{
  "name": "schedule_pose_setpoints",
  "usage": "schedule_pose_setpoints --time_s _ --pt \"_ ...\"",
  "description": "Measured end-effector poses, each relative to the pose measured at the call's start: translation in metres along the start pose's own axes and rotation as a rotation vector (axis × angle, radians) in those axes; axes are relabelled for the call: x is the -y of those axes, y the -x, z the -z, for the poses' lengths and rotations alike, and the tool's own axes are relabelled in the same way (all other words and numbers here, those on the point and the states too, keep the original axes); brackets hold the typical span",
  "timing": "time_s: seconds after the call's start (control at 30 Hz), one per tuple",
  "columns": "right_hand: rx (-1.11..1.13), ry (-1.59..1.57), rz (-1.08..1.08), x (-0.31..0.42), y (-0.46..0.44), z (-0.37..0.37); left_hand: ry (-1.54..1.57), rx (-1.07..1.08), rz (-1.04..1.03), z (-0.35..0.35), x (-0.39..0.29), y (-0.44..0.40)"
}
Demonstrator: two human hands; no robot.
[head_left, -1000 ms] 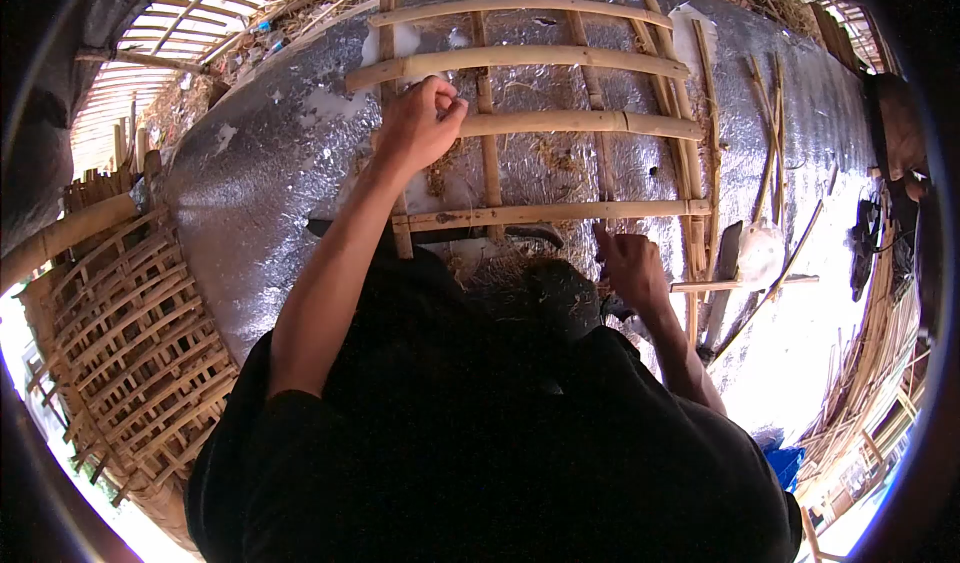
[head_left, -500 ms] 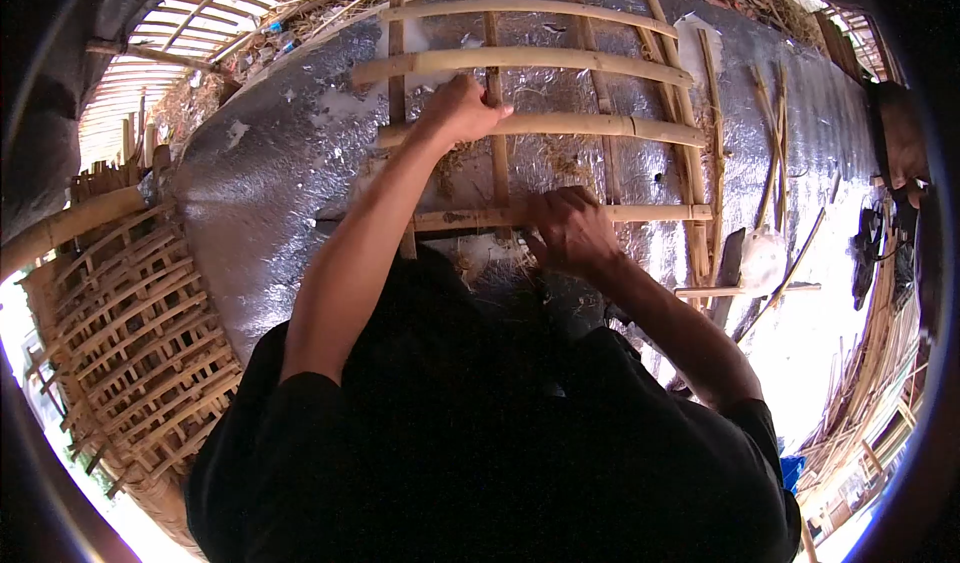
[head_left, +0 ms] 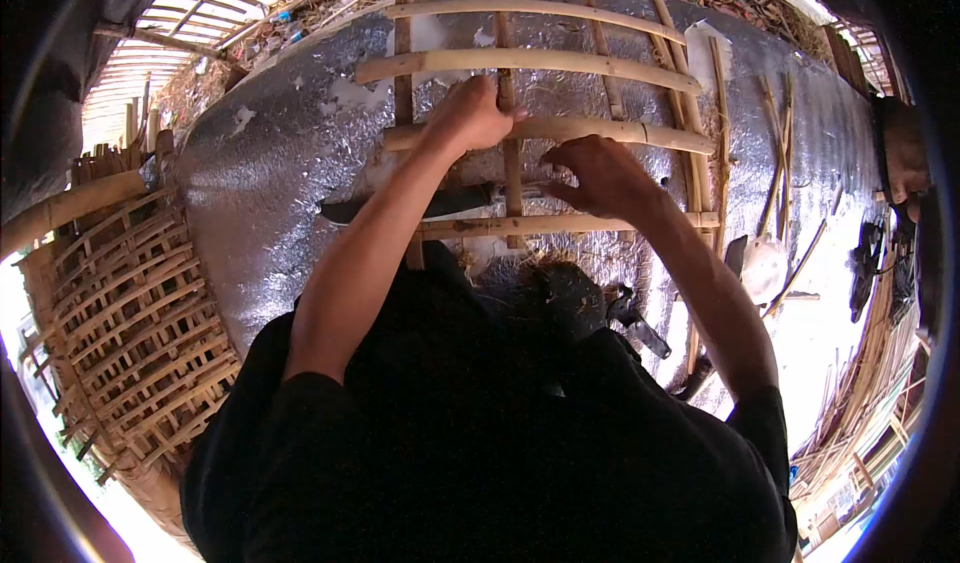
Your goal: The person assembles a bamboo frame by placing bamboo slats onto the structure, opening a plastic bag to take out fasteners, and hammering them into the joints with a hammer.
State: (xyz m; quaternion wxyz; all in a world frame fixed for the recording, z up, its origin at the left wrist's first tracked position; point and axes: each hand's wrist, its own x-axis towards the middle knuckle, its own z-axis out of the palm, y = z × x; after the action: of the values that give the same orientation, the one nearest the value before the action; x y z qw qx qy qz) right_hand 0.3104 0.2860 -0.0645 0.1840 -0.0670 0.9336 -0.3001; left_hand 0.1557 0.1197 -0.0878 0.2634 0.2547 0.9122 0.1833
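A lattice of bamboo strips lies on a silvery sheet in front of me. My left hand (head_left: pixel 476 115) is closed at the crossing of an upright strip and the third crosswise strip (head_left: pixel 570 130); what its fingers pinch is too small to make out. Just below that crosswise strip, my right hand (head_left: pixel 598 175) has its fingers curved and apart, with nothing visible between them. Under the lattice lies a dark blade (head_left: pixel 455 201), partly covered by my left forearm. The nearest crosswise strip (head_left: pixel 590 224) runs below both hands.
Woven bamboo panels (head_left: pixel 130 333) stand at the left. On the right of the silvery sheet (head_left: pixel 250 183) lie loose sticks (head_left: pixel 780 163) and a pale round object (head_left: pixel 765 269). Part of another person (head_left: pixel 905 153) shows at the right edge.
My right hand has moved up and left from the lower right, past the nearest strip. My left hand has shifted right and slightly down. The dark blade shows more between the strips.
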Motion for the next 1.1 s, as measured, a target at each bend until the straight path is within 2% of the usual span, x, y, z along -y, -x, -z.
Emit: schedule_pose_setpoints --time_s 0.07,0.17,0.27,0.37,0.47,0.57,0.6,0.67,0.73,0.83,0.97,1.07,1.1 --pt "0.158 0.25 0.109 -0.013 -0.014 -0.007 -0.052 -0.057 -0.013 -0.011 0.009 -0.005" --pt "0.271 0.439 0.139 -0.018 -0.031 -0.032 -0.004 -0.002 -0.004 -0.01 0.012 -0.004" --pt "-0.104 0.402 0.135 -0.027 -0.024 -0.045 0.007 -0.037 -0.024 -0.003 0.006 0.002" --pt "-0.284 0.432 0.088 -0.028 -0.02 -0.06 0.037 0.097 0.027 0.013 -0.006 0.004" --pt "0.074 0.418 -0.246 0.016 -0.018 -0.013 -0.015 0.058 -0.022 0.007 -0.005 0.006" --pt "-0.17 0.423 -0.2 0.03 -0.011 0.011 -0.005 0.129 -0.021 0.005 -0.002 0.009" --pt "-0.382 0.288 -0.053 0.009 -0.016 0.001 0.017 0.117 -0.02 0.003 -0.001 0.011" --pt "-0.462 0.276 0.137 -0.019 -0.033 -0.01 0.06 0.089 -0.019 0.0 -0.001 0.014" --pt "-0.428 0.349 0.179 -0.024 -0.037 -0.024 0.043 0.107 0.01 -0.001 -0.002 0.014" --pt "-0.09 0.014 -0.064 -0.026 -0.051 -0.034 0.027 0.11 0.004 0.006 -0.005 0.02" --pt "-0.262 -0.058 -0.213 -0.023 -0.056 -0.029 0.02 0.149 0.044 0.009 -0.009 0.023" --pt "-0.287 0.106 0.134 -0.05 -0.063 -0.044 0.026 0.062 0.018 -0.013 0.012 0.014" --pt "-0.318 0.097 0.152 -0.047 -0.06 -0.041 0.041 0.14 -0.017 -0.009 0.015 0.011"
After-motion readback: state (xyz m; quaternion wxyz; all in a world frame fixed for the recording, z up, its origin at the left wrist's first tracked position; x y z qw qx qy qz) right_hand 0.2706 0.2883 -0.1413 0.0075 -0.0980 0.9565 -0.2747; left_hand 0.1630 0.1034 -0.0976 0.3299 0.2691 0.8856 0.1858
